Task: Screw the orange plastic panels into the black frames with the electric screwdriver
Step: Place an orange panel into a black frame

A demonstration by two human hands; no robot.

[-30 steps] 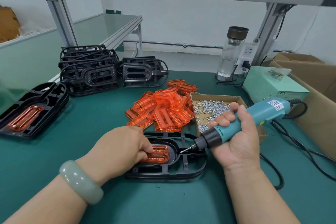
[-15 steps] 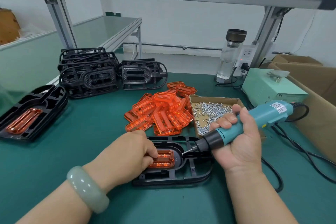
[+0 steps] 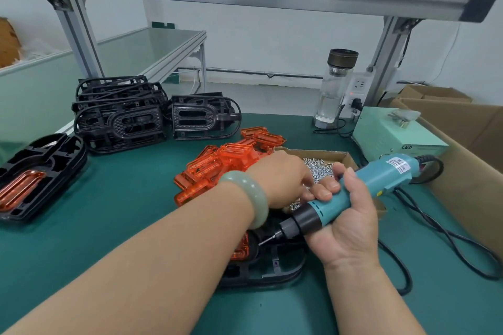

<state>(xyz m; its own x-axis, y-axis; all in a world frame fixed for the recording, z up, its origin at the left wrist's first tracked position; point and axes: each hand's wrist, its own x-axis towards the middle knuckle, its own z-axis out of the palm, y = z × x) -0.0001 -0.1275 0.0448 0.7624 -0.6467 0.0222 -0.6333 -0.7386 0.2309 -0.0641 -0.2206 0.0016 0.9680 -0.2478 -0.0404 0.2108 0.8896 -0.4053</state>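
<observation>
My right hand point(image 3: 348, 220) grips the teal electric screwdriver point(image 3: 353, 193), its bit pointing down-left over a black frame point(image 3: 275, 266) near the table's front. An orange panel point(image 3: 241, 249) sits in that frame, mostly hidden by my left forearm. My left hand point(image 3: 283, 179) reaches across into the cardboard box of screws point(image 3: 326, 160); its fingertips are down among the screws and hidden behind my right fingers. A heap of loose orange panels point(image 3: 217, 166) lies just left of the box.
Stacked empty black frames point(image 3: 119, 114) stand at back left. Frames holding an orange panel point(image 3: 35, 179) lie at the far left. A glass bottle point(image 3: 336, 90), a pale green power box point(image 3: 392, 133), black cables point(image 3: 441, 231) and cardboard boxes point(image 3: 468, 128) crowd the right.
My left hand left the orange panel in the frame and moved up and right into the screw box. The screwdriver stayed over the frame. The view dipped closer.
</observation>
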